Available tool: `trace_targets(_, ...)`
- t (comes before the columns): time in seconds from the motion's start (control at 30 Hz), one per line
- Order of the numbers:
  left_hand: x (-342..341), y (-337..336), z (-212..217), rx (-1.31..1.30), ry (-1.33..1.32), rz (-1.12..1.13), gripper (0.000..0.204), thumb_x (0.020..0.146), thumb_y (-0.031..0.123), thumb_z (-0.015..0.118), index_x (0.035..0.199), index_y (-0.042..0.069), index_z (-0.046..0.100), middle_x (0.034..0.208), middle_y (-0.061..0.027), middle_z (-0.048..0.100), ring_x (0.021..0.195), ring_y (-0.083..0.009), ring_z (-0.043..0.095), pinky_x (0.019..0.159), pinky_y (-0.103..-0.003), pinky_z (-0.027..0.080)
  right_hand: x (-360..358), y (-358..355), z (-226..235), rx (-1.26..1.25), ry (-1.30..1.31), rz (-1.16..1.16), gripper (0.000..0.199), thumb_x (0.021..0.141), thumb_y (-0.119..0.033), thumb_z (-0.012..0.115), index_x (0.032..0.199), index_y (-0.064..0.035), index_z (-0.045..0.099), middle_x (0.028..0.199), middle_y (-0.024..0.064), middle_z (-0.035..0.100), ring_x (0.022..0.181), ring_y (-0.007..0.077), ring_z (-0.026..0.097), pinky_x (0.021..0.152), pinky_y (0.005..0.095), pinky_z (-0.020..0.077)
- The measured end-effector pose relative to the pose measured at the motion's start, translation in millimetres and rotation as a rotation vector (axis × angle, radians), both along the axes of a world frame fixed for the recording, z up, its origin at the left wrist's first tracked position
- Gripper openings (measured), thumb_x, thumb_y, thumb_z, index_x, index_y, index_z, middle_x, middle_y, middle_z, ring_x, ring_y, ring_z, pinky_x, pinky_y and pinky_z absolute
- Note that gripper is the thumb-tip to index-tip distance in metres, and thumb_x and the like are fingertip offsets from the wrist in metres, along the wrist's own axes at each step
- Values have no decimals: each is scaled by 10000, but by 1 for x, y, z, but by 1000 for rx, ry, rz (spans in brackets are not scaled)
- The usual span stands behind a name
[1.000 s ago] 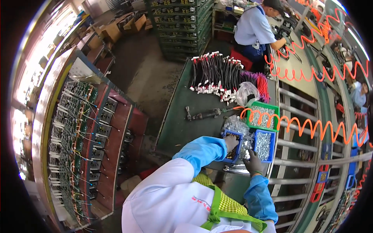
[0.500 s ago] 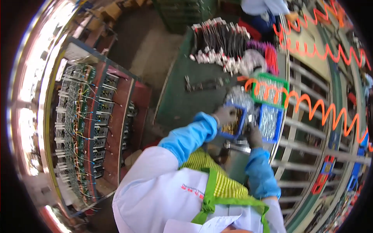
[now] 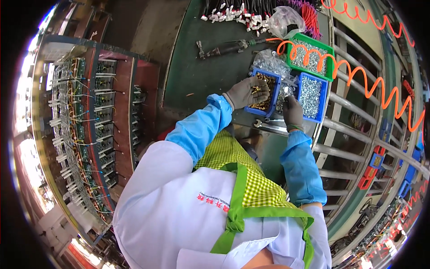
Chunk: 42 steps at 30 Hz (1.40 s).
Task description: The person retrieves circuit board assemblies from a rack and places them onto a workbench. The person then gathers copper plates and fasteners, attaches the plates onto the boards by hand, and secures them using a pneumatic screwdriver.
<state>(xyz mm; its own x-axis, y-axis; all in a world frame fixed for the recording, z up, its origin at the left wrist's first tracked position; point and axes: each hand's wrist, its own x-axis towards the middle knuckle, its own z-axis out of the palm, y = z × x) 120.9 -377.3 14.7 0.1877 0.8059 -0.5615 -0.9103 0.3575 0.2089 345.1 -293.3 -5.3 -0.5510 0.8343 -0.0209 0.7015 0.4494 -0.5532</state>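
Observation:
My left hand (image 3: pixel 245 93), in a grey glove, is palm up at the left edge of a blue bin (image 3: pixel 254 111) of brass-coloured screws (image 3: pixel 267 84). Its fingers are curled around a few small brass-coloured screws (image 3: pixel 256 90). My right hand (image 3: pixel 293 113), gloved too, has its fingers bent at the near end of a clear bag of small metal parts (image 3: pixel 284 93), between that bin and a second blue bin (image 3: pixel 311 96) of silver hardware. What its fingertips hold, if anything, cannot be made out.
Wrenches (image 3: pixel 271 125) lie nearer me. Beyond the bins are a green bin (image 3: pixel 309 57), a plastic bag (image 3: pixel 271 62), an air screwdriver (image 3: pixel 224 49) with a coiled orange hose (image 3: pixel 354 71), and cable bundles (image 3: pixel 237 15). A metal roller track (image 3: pixel 342 152) runs right; a rack of circuit boards (image 3: pixel 85 134) stands left.
The view has shifted, so the bins and tools sit higher in the picture. My left hand has turned palm up and moved to the screw bin's left edge, with brass-coloured screws now showing.

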Motion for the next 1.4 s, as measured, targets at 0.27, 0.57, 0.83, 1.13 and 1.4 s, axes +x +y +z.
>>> trace_targets(0.27,0,1,-39,144,645,-141,305,951,326,481,1010,60,617,880,-31,638,807,-153,636,628,-303,518,9,3,-8,-853,650,-497,157,891,-92,584,1031,-23,602,932,82,639,782,179,633,661,319,563)
trace_targets(0.57,59,35,-21,63,2042,-1168,393,881,197,483,1246,52,482,914,-173,662,821,-365,652,659,-474,523,17,-8,7,-1280,1282,-646,379,933,-267,528,1199,2,500,1104,148,592,1012,261,590,844,347,513)
trace_targets(0.83,38,52,-26,476,2127,-1399,268,938,159,387,1099,54,574,976,-150,646,904,-359,633,758,-468,512,17,-18,21,-1343,1328,-685,609,937,-500,435,1246,25,449,1160,183,551,1105,309,545,913,377,479)
trace_targets(1.13,27,59,-2,495,2090,-1503,277,939,171,388,1113,48,566,1043,-172,631,927,-370,623,775,-467,504,30,-16,5,-1330,1334,-592,330,934,-350,537,1046,-41,564,983,79,598,913,190,579,777,291,493)
trace_targets(1.4,-15,47,-4,459,1811,-1099,354,900,307,514,1125,34,541,1065,-210,601,1022,-366,568,856,-439,445,21,-7,10,-1268,1253,-732,151,927,-114,540,1057,-44,568,909,48,583,797,144,562,652,252,484)
